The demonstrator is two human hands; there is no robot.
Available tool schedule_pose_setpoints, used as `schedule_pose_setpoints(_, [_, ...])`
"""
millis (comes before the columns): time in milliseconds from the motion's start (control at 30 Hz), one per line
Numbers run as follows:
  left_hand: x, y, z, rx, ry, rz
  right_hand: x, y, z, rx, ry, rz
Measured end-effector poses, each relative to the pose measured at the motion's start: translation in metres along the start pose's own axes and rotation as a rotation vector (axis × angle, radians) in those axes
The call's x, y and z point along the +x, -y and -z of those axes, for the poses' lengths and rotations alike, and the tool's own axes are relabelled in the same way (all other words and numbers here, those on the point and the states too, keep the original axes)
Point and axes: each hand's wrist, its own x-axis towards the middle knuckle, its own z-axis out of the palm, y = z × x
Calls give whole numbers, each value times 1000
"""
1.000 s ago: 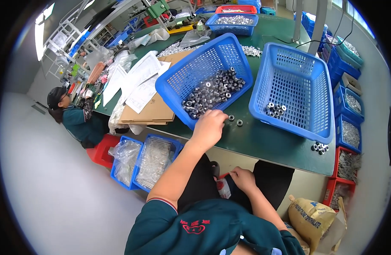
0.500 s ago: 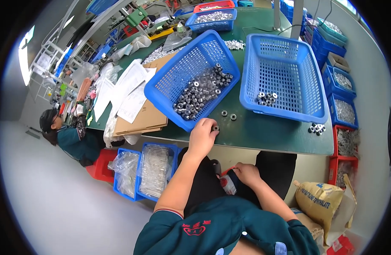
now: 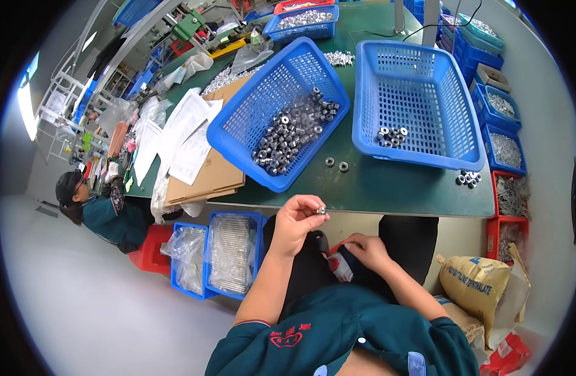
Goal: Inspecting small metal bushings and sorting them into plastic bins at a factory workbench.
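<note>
Just off the front edge of the green table, my left hand (image 3: 295, 227) pinches a small round metal-and-black bushing (image 3: 321, 211) between thumb and fingertips. My right hand (image 3: 367, 252) is low between my thighs, its fingers closed at the edge of a dark blue and grey cloth (image 3: 342, 266) with a red border. Many similar bushings (image 3: 282, 143) lie in the tilted blue basket (image 3: 228, 130) ahead of my left hand. Two loose bushings (image 3: 343, 167) stand on the table. The right blue basket (image 3: 419, 164) holds a small cluster of bushings (image 3: 392, 136).
More bushings (image 3: 468, 179) lie at the table's right corner. Cardboard (image 3: 203, 188) and papers (image 3: 191, 135) are left of the tilted basket. Blue crates (image 3: 231, 250) of rods stand below left; a yellow sack (image 3: 473, 279) is at the right. A co-worker (image 3: 106, 210) sits at the far left.
My left hand has lifted a bushing from the table edge and drawn it back toward me. My right hand stays by the cloth. The view has shifted slightly.
</note>
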Motion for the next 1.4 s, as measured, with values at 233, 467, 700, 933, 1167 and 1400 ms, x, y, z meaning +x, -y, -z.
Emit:
schedule_pose_setpoints(233, [-42, 5, -3, -10, 58, 91, -13, 108, 51, 268, -216, 312])
schedule_pose_setpoints(467, [-59, 8, -5, 16, 79, 160, -19, 111, 45, 95, -162, 351])
schedule_pose_setpoints(700, [-69, -2, -10, 177, 48, 168, -30, 114, 40, -106, -213, 507])
schedule_pose_setpoints(933, [-67, -20, -19, 750, 135, -27, -30, 112, 46, 732, 265, -306])
schedule_pose_setpoints(1167, [-66, -1, -10, 364, 12, 83, -30, 110, 42, 881, 234, -342])
schedule_pose_setpoints(1400, [-66, 7, -9, -415, -129, 389, -29, 120, 47, 346, -34, 13])
